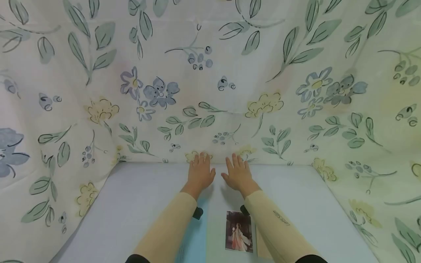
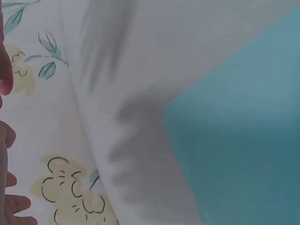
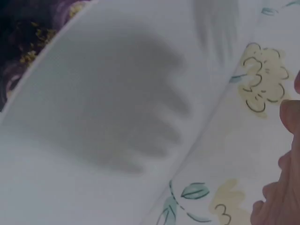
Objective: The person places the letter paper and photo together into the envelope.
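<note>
My left hand (image 1: 199, 173) and right hand (image 1: 239, 176) are held side by side over the far part of the white table (image 1: 144, 204), fingers spread and mostly straight. Neither holds anything. Blurred shadows of the hands fall on the tabletop in both wrist views. Below the left forearm lies a light blue sheet (image 1: 198, 233), whose corner shows in the left wrist view. A picture card (image 1: 239, 233) with figures in long robes lies near the right forearm. Partly covered by that forearm is a beige flat piece (image 1: 262, 245).
A floral cloth (image 1: 230, 73) hangs behind the table and along both sides, meeting the tabletop at its far edge. A dark purple picture with gold specks (image 3: 37, 42) shows in a corner of the right wrist view.
</note>
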{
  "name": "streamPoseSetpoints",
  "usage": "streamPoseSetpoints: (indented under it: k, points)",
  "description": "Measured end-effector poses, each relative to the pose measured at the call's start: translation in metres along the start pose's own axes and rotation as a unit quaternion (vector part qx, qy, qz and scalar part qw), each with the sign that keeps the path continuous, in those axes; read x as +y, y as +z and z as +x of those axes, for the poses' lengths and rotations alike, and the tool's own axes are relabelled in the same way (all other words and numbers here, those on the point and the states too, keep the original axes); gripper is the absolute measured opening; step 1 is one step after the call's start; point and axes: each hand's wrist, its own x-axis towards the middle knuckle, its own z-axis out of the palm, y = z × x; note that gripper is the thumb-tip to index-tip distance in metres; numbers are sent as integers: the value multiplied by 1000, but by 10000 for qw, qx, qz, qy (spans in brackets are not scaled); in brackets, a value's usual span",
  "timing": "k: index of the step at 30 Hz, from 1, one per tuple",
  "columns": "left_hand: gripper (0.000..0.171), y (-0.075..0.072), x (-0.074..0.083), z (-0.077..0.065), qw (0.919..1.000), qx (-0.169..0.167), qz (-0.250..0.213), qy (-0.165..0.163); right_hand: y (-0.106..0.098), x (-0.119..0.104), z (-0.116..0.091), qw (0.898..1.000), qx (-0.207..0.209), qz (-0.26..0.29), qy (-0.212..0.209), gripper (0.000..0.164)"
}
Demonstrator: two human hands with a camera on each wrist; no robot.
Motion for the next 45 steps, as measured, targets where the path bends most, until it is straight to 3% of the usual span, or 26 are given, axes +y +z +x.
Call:
streamPoseSetpoints:
  k: [5,11,16,26,32,41,45]
  points:
    - [69,16,0,-17,9996,245,-110,-44,8,-4,-12,9998,-52,-41,-193,73]
    - [65,28,4,-38,9997,222,-135,35,25,-6,-24,9991,62,-27,-430,70]
    - [62,30,11,-54,9988,382,-319,42,41,-8,-31,9979,203,165,-593,68]
    - [56,27,8,-84,9937,566,-851,-467,57,-14,-52,9937,618,580,-727,70]
    - [56,23,2,-103,9925,397,-987,-596,62,-15,-71,9908,730,844,-761,72]
    - [57,35,-5,-123,9907,355,-1055,-786,79,-6,-106,9760,1201,1646,-773,75]
    - [59,37,-4,-133,9881,319,-1132,-990,82,-3,-112,9772,1186,1629,-673,73]
